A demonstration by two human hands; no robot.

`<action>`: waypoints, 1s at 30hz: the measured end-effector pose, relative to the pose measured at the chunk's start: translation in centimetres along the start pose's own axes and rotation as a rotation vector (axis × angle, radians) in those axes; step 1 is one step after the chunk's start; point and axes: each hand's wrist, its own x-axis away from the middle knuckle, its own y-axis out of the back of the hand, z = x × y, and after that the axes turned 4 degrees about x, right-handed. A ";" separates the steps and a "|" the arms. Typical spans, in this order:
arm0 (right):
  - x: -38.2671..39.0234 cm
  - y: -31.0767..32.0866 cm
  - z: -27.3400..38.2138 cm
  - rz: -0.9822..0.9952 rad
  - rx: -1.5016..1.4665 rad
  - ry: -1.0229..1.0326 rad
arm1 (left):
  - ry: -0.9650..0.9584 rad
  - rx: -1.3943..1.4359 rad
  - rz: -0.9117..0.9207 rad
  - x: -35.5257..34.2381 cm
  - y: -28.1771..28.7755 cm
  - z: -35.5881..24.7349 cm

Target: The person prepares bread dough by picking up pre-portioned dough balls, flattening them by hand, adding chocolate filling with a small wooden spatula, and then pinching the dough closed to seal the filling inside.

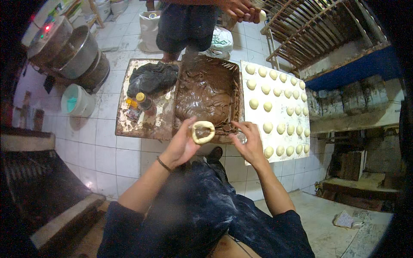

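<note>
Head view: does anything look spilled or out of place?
Two small things. The board's middle row of dough balls has a gap, while the other rows show no such break. Brown paste is smeared along the pan's rim.

So the outfit was pretty much all dark navy. The left sleeve (117, 225) and right sleeve (294, 228) were both short and loose, leaving the forearms bare. The clothing across the middle (189, 206) was creased and had pale, powdery smudges (229, 210) all over it. A thin, dark wristband (163, 164) circled the left wrist, the left hand (183, 144) and right hand (249, 144) were bare, and a skinny dark cord (241, 245) dangled near the bottom.
</note>
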 end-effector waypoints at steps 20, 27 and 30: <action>1.5 2.2 5.4 -0.089 -1.170 -0.424 | -0.143 -0.340 0.126 3.5 -5.6 0.4; 1.7 2.4 5.7 -0.119 -1.276 -0.438 | -0.288 -0.475 0.121 2.5 -4.9 1.2; 1.7 2.4 5.9 -0.099 -1.384 -0.450 | -0.298 -0.528 0.093 2.6 -4.3 1.3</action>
